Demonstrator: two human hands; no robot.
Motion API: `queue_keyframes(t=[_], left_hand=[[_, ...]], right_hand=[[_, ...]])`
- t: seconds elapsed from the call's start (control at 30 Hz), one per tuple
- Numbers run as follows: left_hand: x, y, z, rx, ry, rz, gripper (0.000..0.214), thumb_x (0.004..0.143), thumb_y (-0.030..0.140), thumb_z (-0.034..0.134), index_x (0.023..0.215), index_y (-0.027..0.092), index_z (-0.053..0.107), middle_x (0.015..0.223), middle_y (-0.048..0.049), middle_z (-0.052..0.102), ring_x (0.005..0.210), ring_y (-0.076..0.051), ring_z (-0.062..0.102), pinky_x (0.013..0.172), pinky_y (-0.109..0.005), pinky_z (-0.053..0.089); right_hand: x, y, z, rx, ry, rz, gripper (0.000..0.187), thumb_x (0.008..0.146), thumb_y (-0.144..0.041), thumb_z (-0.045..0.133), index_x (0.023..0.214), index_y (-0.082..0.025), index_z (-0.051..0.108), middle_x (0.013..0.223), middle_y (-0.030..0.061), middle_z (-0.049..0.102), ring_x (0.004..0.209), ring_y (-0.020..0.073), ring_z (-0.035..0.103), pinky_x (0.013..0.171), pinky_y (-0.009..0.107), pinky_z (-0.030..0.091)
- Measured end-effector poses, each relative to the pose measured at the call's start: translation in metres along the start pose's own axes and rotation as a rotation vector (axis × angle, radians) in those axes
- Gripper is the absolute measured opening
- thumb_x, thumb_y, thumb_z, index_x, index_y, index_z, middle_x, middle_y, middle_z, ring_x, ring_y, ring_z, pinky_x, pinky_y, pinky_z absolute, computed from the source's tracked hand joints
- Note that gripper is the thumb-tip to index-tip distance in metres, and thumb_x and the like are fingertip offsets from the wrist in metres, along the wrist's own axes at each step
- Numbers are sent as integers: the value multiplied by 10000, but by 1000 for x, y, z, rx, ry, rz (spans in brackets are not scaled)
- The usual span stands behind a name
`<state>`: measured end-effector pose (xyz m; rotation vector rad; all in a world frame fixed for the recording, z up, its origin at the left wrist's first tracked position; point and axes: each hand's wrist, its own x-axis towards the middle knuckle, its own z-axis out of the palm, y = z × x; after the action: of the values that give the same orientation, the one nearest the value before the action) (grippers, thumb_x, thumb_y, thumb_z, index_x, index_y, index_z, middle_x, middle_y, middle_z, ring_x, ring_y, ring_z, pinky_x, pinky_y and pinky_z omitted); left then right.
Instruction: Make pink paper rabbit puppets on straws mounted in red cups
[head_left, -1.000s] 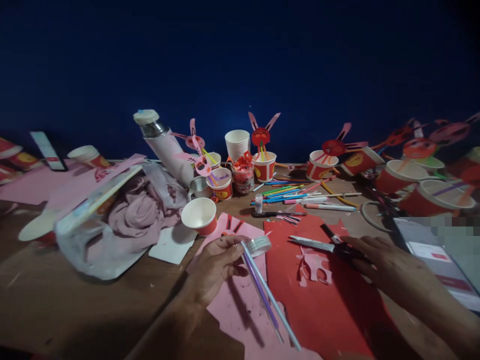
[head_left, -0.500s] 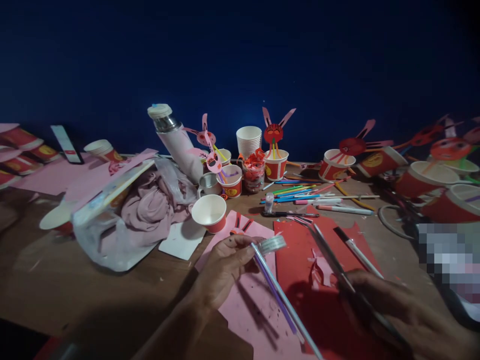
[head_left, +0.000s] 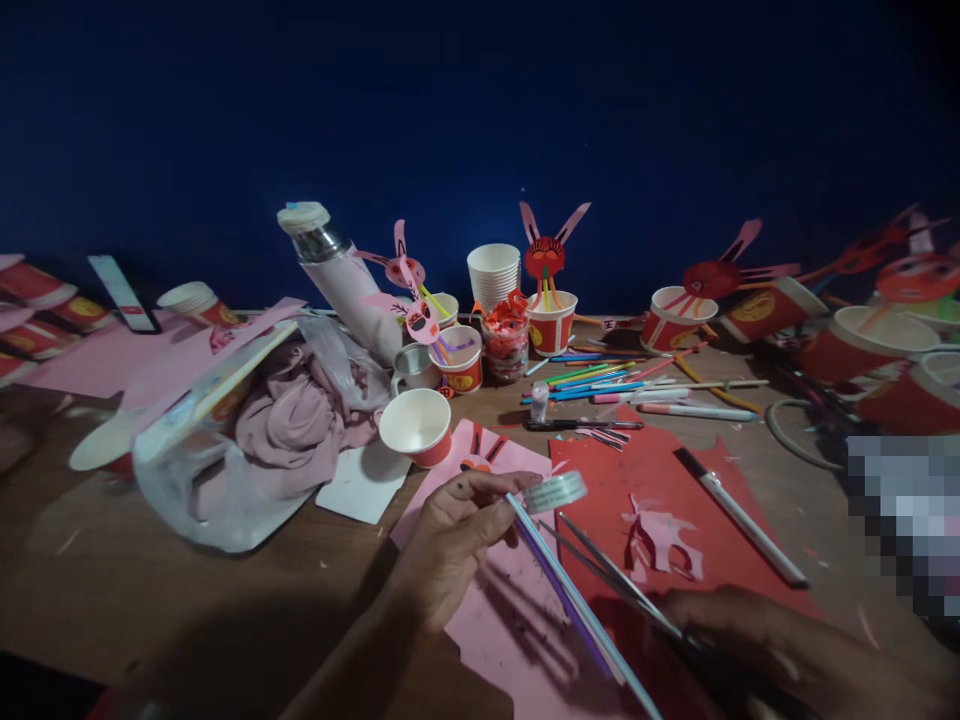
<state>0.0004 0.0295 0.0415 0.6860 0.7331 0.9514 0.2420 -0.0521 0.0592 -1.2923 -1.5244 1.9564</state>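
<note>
My left hand (head_left: 442, 550) pinches a few thin purple and pale blue straws (head_left: 574, 600), which slant down toward the lower right. A roll of clear tape (head_left: 555, 492) is at the same fingertips. My right hand (head_left: 765, 630), somewhat blurred, grips a pair of scissors (head_left: 615, 572) with the blades parted and pointing at the straws. Their handles are mostly hidden in the hand. Below are a pink paper sheet (head_left: 499, 670) and a red paper sheet (head_left: 600, 465) with pink paper scraps (head_left: 664, 540) on it.
An open paper cup (head_left: 416, 425) stands beyond my left hand. Behind are cups with rabbit-faced paper figures (head_left: 545, 258), loose colored straws (head_left: 592, 377), a marker (head_left: 739, 515) and a leaning thermos (head_left: 352, 290). A plastic bag (head_left: 217, 510) with pink cloth lies left.
My right hand has brought the scissors left and down, closer to the straws, and the blades are now visibly apart. The left hand still holds the straws and tape, nearly in place.
</note>
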Motion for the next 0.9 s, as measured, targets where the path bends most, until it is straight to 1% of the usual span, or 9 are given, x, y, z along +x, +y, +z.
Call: queue_keyframes(t=[0.07, 0.17, 0.2, 0.33, 0.47, 0.6, 0.67, 0.77, 0.9], left_hand=[[0, -1, 0, 0, -3, -6, 86, 659, 130, 690, 735, 161, 665, 923, -67, 685, 701, -94, 578, 582, -181, 417], [-1, -4, 1, 0, 5, -7, 86, 655, 137, 693, 731, 166, 666, 909, -61, 684, 751, -113, 585, 608, -192, 421], [-1, -5, 1, -1, 9, -6, 88, 650, 141, 697, 728, 169, 667, 899, -56, 684, 749, -114, 585, 610, -197, 421], [0, -7, 1, 5, 32, -4, 92, 637, 148, 705, 717, 174, 670, 909, -51, 681, 785, -130, 583, 617, -208, 420], [1, -7, 2, 25, 48, -13, 88, 629, 151, 707, 707, 170, 672, 921, -55, 680, 824, -150, 579, 623, -220, 415], [0, -8, 5, 42, 54, -18, 90, 638, 160, 696, 726, 167, 677, 883, -53, 685, 747, -134, 575, 630, -238, 411], [-1, -9, 5, 51, 64, -13, 102, 647, 168, 689, 749, 165, 680, 877, -55, 685, 717, -127, 566, 652, -253, 410], [-1, -13, 4, 37, 87, 0, 110, 648, 180, 690, 757, 170, 683, 868, -52, 686, 712, -129, 562, 656, -259, 408], [-1, -16, 3, 15, 111, 0, 125, 643, 186, 695, 766, 172, 687, 853, -49, 688, 713, -128, 563, 647, -253, 405]], right_hand=[[3, -4, 2, 34, -30, -5, 381, 722, -418, 585, 1077, -283, 606, 804, 36, 654, 752, 195, 602, 738, 324, 461], [6, -2, 3, 47, -11, -50, 402, 714, -438, 569, 1084, -283, 602, 948, 47, 637, 876, 221, 575, 786, 337, 436], [6, 0, 3, 45, -14, -45, 410, 711, -442, 563, 1082, -272, 603, 958, 49, 632, 885, 225, 568, 788, 340, 432], [6, 7, -2, 23, -63, 3, 404, 690, -449, 567, 1020, -225, 630, 859, 47, 634, 811, 215, 565, 724, 326, 443], [8, 4, 0, 32, -39, -15, 422, 669, -466, 575, 1001, -213, 635, 845, 54, 628, 790, 215, 558, 696, 322, 444], [14, 1, 8, 27, 11, -55, 404, 684, -463, 569, 997, -216, 633, 874, 55, 616, 818, 218, 543, 728, 325, 428], [17, 2, 13, 34, 27, -59, 364, 695, -433, 578, 987, -222, 626, 852, 43, 602, 791, 195, 531, 709, 302, 422], [21, 6, 18, 73, 25, -38, 298, 707, -411, 577, 921, -207, 615, 758, 17, 556, 691, 148, 489, 634, 257, 402], [25, 8, 22, 142, 19, -46, 332, 696, -473, 569, 828, -169, 590, 681, -1, 485, 615, 117, 419, 560, 226, 352]])
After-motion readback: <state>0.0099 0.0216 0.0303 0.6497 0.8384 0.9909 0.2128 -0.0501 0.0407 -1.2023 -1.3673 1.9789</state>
